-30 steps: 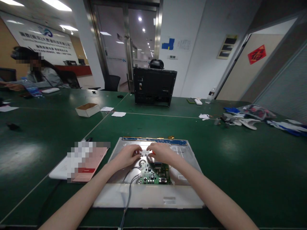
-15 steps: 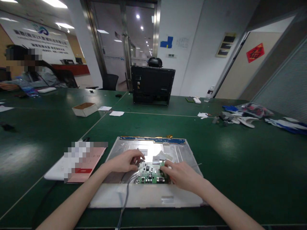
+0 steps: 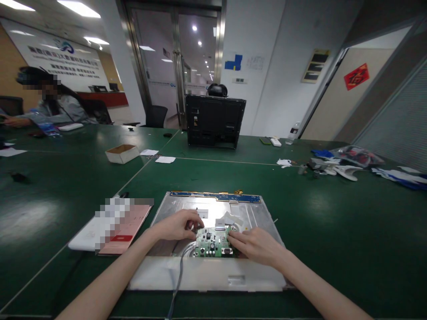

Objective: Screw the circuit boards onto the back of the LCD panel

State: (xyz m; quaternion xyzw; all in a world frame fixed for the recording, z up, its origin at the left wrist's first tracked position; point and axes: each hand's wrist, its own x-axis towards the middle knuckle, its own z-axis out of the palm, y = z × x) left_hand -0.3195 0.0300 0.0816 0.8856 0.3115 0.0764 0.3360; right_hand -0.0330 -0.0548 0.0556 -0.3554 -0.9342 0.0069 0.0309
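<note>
A green circuit board (image 3: 215,242) lies on the metal back of a flat display panel (image 3: 180,204), near its lower middle. My left hand (image 3: 182,226) is at the board's upper left corner, its fingers curled and closed against the edge. From the other side, my right hand (image 3: 255,243) grips the right edge, with its fingertips over the green surface and its thumb hidden. A grey cable (image 3: 179,278) runs from the board's left side over the panel's white lower strip (image 3: 260,273) toward me. A ribbon connector (image 3: 219,224) lies at the board's top edge.
Left of the panel lie a white device (image 3: 82,238) and a pink booklet (image 3: 133,222). A black monitor (image 3: 215,120) and an open carton (image 3: 122,155) stand farther back. Plastic bags and parts (image 3: 347,166) lie at the right. Another person (image 3: 56,102) sits at the far left.
My right hand's fingers have straightened and lie flatter along the board's right edge. My left hand stays at the left corner. The whole view has shifted slightly.
</note>
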